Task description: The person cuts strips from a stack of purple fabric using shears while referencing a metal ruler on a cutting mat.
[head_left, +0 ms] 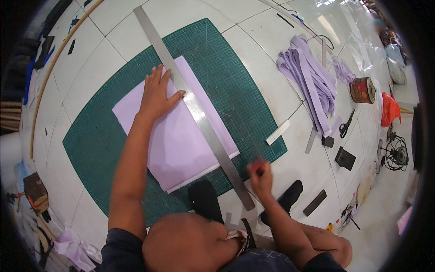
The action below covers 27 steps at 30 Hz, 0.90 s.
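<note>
My left hand (159, 96) lies flat with its fingers apart, pressing on a long metal ruler (195, 109) and the lilac fabric (176, 140) under it. The folded or stacked fabric rests on a green cutting mat (242, 106), and a narrow strip of it shows beyond the ruler's right side. To the right of the ruler's near end, my right hand (262, 177) is closed around a small red and black tool (258, 166). Motion blurs that tool, so its working end and exact kind cannot be made out.
Lilac strips (308, 77) lie on the tiles at the right, near a round tin (362, 89), black scissors (347, 123) and dark blocks (345, 158). A pale bar (277, 132) sits at the mat's right edge. My feet in black socks (205, 199) are by its near edge.
</note>
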### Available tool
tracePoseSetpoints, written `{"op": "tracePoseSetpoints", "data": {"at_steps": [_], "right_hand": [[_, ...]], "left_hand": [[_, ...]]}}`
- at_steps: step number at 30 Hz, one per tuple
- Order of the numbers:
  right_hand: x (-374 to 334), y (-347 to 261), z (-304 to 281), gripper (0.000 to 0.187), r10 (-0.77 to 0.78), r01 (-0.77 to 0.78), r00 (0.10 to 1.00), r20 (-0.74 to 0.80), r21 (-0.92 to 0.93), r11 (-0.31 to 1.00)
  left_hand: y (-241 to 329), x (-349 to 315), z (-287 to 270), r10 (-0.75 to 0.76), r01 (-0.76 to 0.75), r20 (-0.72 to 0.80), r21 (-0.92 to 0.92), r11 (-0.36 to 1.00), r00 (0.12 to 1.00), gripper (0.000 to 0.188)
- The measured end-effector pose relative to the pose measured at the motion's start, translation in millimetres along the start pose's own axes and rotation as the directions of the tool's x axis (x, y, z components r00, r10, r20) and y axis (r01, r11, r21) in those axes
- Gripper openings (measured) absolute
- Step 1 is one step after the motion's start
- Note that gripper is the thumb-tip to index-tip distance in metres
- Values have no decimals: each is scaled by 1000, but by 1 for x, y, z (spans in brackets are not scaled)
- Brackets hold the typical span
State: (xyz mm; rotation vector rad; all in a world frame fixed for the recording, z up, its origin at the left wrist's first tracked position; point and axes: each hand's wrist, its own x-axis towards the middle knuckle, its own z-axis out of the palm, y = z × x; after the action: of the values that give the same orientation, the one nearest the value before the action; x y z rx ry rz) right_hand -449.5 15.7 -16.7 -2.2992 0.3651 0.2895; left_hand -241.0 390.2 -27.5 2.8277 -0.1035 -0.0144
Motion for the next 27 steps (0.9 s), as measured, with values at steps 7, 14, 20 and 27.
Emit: {"op": "tracePoseSetpoints", "data": {"at_steps": [7, 14, 20, 27], "right_hand": [[127, 11, -60, 50, -2, -26, 955, -297, -91, 996], [140, 25, -61, 48, 173, -153, 978, -120, 158, 976], [119, -8, -58, 46, 271, -201, 960, -74, 495, 845], [81, -28, -8, 46, 242, -269, 963, 122, 551, 790]], "left_hand": [[5, 3, -2, -37, 26, 180, 61, 998, 983, 122], [7, 8, -4, -26, 28, 165, -11, 1000, 986, 125], [1, 5, -7, -20, 18, 172, 9, 1000, 985, 124], [3, 9, -1, -9, 11, 157, -13, 1000, 988, 124]]}}
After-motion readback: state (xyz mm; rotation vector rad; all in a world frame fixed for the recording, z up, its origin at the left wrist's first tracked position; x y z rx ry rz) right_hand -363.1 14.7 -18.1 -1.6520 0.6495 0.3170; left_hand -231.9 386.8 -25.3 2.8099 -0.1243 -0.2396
